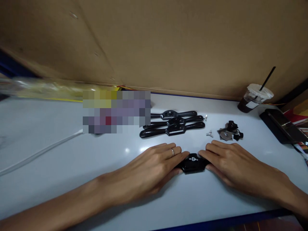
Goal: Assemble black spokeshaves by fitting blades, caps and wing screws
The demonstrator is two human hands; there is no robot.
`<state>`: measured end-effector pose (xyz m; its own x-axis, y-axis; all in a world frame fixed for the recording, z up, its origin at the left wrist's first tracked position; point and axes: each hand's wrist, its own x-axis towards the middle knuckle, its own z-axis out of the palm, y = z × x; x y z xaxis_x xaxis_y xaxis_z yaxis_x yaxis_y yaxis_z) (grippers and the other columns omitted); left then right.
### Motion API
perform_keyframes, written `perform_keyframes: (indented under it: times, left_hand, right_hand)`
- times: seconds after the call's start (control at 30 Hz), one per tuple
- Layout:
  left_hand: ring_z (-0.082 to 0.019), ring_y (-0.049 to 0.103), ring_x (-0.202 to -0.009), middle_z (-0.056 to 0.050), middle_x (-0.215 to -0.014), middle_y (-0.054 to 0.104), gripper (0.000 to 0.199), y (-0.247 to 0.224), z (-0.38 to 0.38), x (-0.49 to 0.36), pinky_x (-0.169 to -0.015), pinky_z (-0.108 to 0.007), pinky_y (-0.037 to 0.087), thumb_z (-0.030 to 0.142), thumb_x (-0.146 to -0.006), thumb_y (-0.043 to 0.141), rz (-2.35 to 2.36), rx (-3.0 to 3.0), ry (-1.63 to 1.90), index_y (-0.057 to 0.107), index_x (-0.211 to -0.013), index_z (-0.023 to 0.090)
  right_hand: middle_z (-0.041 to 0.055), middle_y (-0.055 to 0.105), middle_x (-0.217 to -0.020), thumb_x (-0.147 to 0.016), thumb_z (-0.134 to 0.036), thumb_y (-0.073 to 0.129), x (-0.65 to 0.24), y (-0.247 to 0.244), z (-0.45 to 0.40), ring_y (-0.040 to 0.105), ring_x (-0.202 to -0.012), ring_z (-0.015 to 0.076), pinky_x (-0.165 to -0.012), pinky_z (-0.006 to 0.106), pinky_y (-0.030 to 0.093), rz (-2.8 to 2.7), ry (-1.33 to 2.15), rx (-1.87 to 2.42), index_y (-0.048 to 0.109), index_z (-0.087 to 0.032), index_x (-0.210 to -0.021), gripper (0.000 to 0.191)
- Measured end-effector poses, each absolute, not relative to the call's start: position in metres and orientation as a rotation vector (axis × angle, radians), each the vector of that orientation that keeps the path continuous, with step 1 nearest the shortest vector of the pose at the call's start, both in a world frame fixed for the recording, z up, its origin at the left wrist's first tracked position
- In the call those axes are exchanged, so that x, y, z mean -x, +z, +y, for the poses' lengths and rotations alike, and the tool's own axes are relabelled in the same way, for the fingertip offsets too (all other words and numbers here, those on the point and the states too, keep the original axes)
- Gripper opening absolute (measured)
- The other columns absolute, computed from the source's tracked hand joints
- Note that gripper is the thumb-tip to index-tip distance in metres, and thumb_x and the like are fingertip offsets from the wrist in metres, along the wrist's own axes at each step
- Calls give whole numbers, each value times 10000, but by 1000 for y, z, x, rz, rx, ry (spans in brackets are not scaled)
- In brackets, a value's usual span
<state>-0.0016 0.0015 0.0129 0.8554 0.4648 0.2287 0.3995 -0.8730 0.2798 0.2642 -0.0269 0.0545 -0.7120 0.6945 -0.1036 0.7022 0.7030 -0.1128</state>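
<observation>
**One black spokeshave [194, 166] held by both handles near the front edge of the surface [36, 179]**

At the left, a white cable [45, 151] runs in from the left edge, and a yellow plastic-wrapped package [53, 93] lies along the back edge. A pixelated patch beside it hides whatever stands there.

Toward the middle, the left grip [161, 163], with a ring [172, 152] on one finger, is curled round one handle, its fingers bent over the top and thumb beneath. Behind it lie three more black spokeshaves [176, 121], side by side, their handles pointing left and right.

The held tool sits right of centre, a silver wing screw [193, 159] on its middle; whether it rests on the surface I cannot tell. The step in hand looks to be positioning or checking this tool; the next move seems to call for an even hold at both ends.

The right grip [228, 160] closes on the other handle in the same way. Just behind it are two loose wing screws [209, 134], then flat metal plates [225, 135] with black lobed pieces [232, 125]. Toward the back right corner stands a lidded cup [247, 102] with a straw [268, 77]; nearer the right edge lies a dark flat object [276, 128].
</observation>
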Motion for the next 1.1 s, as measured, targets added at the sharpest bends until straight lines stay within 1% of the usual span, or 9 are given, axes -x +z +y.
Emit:
perform_keyframes:
  times: [0.07,0.17,0.33,0.4,0.53,0.7,0.77,0.9,1.1]
  left_hand:
    - [-210,637,-797,-60,-947,689,299,13,1,2,-711,-328,523,167,-1049,457,670,-2828,437,585,-1317,134]
    - [-203,637,-790,-56,-939,688,292,13,1,1,-703,-321,533,171,-1052,476,670,-2848,451,585,-1318,119]
    - [-212,615,-761,-58,-906,676,234,9,0,2,-666,-342,529,198,-1074,460,638,-2944,505,634,-1203,109]
    - [-220,600,-755,-65,-895,669,228,7,-1,2,-657,-353,518,194,-1076,453,601,-3017,530,651,-1149,107]
    - [-226,587,-758,-60,-856,660,176,8,-2,0,-654,-352,496,125,-1039,497,574,-3093,569,672,-1041,111]
    - [-218,566,-751,-54,-840,660,174,8,-2,-3,-659,-348,476,97,-1029,497,548,-3084,630,667,-997,122]
    - [-220,567,-764,-55,-857,670,174,8,-2,-4,-664,-352,473,98,-1032,494,548,-3083,639,661,-993,127]
    - [-217,556,-756,-45,-854,665,181,8,-3,-6,-667,-359,467,85,-1022,500,553,-3089,626,657,-948,137]
    - [-208,542,-748,-45,-828,639,249,8,-4,-7,-654,-353,460,66,-1026,444,586,-3070,631,664,-931,136]
  right_hand:
    - [29,646,-972,-895,-7,607,-264,54,-27,615,-868,224,-709,360,443,2848,-216,-1177,656,-188,-1048,242]
    - [33,644,-946,-903,-38,605,-266,57,-28,619,-854,230,-697,357,428,2847,-196,-1188,663,-188,-1029,204]
    - [36,653,-917,-965,-127,569,-269,63,-28,618,-813,211,-691,340,397,2888,-274,-1215,667,-183,-1002,120]
    - [38,653,-876,-1009,-147,517,-267,61,-27,603,-772,201,-669,332,371,2964,-200,-1266,667,-181,-952,165]
    - [42,635,-796,-1081,-193,426,-258,50,-26,561,-700,185,-620,332,322,3109,-11,-1281,655,-167,-877,308]
    - [21,623,-746,-1100,-289,448,-244,37,-26,515,-610,164,-583,333,276,3127,45,-1290,650,-173,-850,342]
    - [18,622,-739,-1093,-281,466,-241,34,-26,501,-589,160,-578,334,262,3118,84,-1299,647,-178,-839,329]
    - [19,614,-726,-1061,-186,470,-237,31,-25,486,-576,159,-574,339,248,3101,165,-1262,631,-183,-815,294]
    - [21,615,-717,-1009,-109,460,-236,28,-27,484,-584,157,-581,342,262,3079,190,-1251,611,-183,-810,260]
